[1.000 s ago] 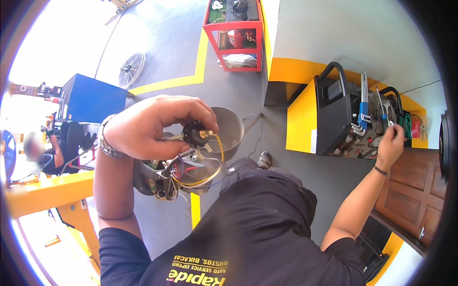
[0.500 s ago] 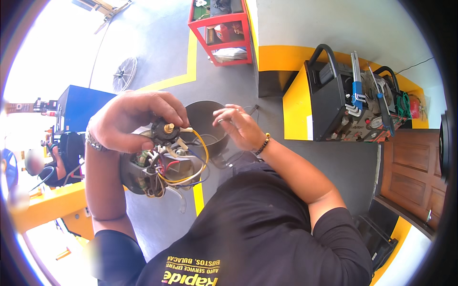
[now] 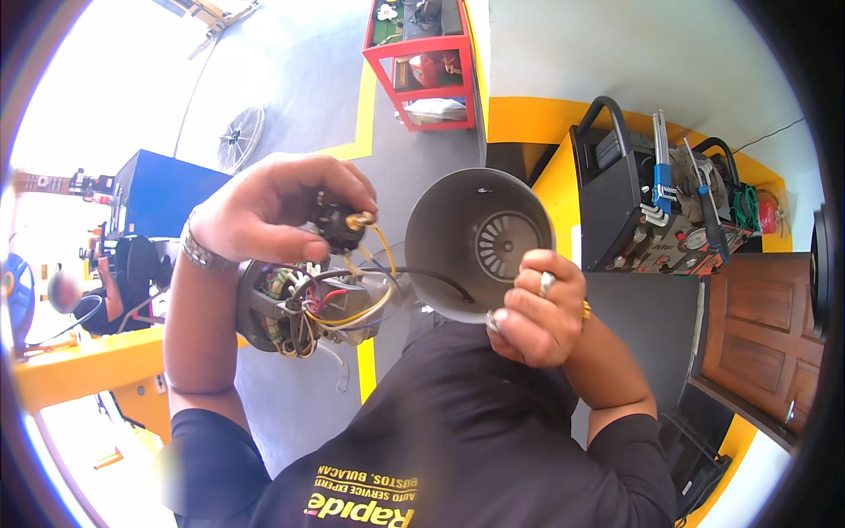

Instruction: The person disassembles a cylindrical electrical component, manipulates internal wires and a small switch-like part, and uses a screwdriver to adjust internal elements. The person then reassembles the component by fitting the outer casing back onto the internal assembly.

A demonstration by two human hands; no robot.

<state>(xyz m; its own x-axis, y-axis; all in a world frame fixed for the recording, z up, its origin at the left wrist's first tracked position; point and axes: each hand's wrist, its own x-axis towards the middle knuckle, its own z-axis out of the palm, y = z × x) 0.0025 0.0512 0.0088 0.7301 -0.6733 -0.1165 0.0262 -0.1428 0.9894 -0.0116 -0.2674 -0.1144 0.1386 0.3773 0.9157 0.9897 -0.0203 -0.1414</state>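
My left hand (image 3: 268,211) pinches a small black switch (image 3: 339,224) with a brass tip, raised above an open electric motor (image 3: 295,308). Yellow, red and black wires (image 3: 370,290) run from the switch down into the motor's windings. My right hand (image 3: 537,308), with rings on two fingers, grips the lower rim of a grey metal cup-shaped housing (image 3: 475,233). The housing is tilted so its slotted bottom faces me. It sits just to the right of the motor, with a black wire crossing its rim.
A black tool cart (image 3: 616,211) holding hex keys and screwdrivers (image 3: 678,189) stands at the right beside a wooden door (image 3: 757,334). A red shelf cart (image 3: 422,62), a fan grille (image 3: 238,136), a blue box (image 3: 163,198) and a seated person (image 3: 79,299) are farther off.
My right hand left the tool cart, came back across and took hold of the grey housing, which now tilts up toward me. My left hand kept hold of the switch.
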